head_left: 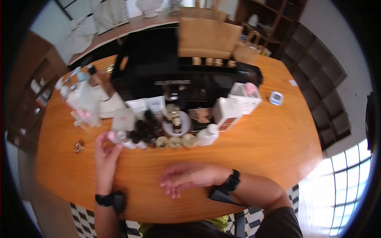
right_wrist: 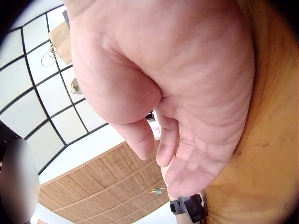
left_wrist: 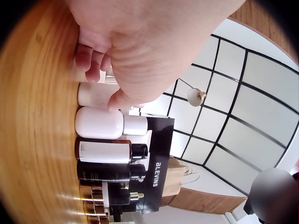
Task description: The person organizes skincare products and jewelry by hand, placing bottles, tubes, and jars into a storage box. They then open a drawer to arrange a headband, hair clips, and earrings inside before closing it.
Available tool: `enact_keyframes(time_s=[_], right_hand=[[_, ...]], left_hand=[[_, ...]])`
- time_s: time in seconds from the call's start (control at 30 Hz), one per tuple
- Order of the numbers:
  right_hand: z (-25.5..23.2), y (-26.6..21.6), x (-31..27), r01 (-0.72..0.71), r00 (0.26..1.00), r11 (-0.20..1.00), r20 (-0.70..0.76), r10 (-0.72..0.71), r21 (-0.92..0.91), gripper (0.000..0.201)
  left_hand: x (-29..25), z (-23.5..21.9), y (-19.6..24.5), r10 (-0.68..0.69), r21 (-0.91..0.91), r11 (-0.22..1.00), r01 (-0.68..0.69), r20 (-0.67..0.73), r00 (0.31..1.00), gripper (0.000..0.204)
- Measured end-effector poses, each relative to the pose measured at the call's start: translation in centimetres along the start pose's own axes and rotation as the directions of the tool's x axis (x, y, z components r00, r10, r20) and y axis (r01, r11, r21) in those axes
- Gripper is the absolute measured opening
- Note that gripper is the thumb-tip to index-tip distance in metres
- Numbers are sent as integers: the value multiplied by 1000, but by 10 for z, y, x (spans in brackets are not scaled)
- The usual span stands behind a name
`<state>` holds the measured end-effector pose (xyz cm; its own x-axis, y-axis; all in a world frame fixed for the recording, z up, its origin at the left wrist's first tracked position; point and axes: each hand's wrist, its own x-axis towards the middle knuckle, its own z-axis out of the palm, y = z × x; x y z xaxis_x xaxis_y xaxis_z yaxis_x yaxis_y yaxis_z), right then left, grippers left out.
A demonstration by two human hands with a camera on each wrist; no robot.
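At the left end of the front row, my left hand (head_left: 106, 156) has its thumb and fingers round a pale pink bottle (left_wrist: 92, 94) that stands on the table; the hand hides part of it. Its pink top (head_left: 111, 135) shows between the fingertips. Beside it is a rounded white bottle (left_wrist: 99, 122), followed by a brown bottle with a white label (left_wrist: 105, 152) and a black bottle (left_wrist: 100, 171). My right hand (head_left: 190, 175) rests near the table's front, fingers loosely bent and holding nothing; its palm (right_wrist: 187, 70) fills much of the right wrist view.
Behind the row are a black case (head_left: 147, 85), white boxes (head_left: 228, 113) and a paper bag (head_left: 208, 37). Gold-lidded jars (head_left: 175, 142) and a white bottle (head_left: 208, 135) continue the row rightward. A small shiny object (head_left: 79, 147) lies left; a white timer (head_left: 276, 98) is far right.
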<state>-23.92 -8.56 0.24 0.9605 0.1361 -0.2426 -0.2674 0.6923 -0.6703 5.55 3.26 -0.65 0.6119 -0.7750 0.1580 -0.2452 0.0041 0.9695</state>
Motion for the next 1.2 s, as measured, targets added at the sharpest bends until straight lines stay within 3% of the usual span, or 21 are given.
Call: enact_keyframes(time_s=[0.07,0.1,0.17,0.3,0.37,0.53,0.6,1.03,1.2], right_hand=[[-3,2,3,-12,998,1000,56,12,-14,31],[-3,1,2,-16,1000,1000,20,16,-17,32],[-5,0,0,-35,999,999,22,36,-30,34],[-3,-3,-1,-18,1000,999,25,18,32,31],[-1,-6,-1,-22,1000,999,-7,22,41,28],[2,-10,-2,-30,999,999,-26,31,32,26],[3,-12,-2,-32,999,999,-26,33,41,26],[-1,-5,1,-6,1000,999,-9,6,45,26],[3,-7,-2,-5,999,999,-47,6,36,27]], left_hand=[[0,1,6,-18,-22,1000,19,8,1000,50],[3,-4,2,-43,81,996,39,45,998,44],[1,-3,4,-68,22,998,66,81,994,38],[6,-4,-4,11,-30,999,-10,13,1000,46],[7,-7,-5,-76,-27,996,80,114,990,49],[4,-4,8,-75,-68,995,79,67,995,48],[5,-5,6,-99,-53,993,106,116,988,47],[3,-6,12,-58,-47,997,62,81,995,43],[4,-5,10,-16,-38,999,16,2,1000,39]])
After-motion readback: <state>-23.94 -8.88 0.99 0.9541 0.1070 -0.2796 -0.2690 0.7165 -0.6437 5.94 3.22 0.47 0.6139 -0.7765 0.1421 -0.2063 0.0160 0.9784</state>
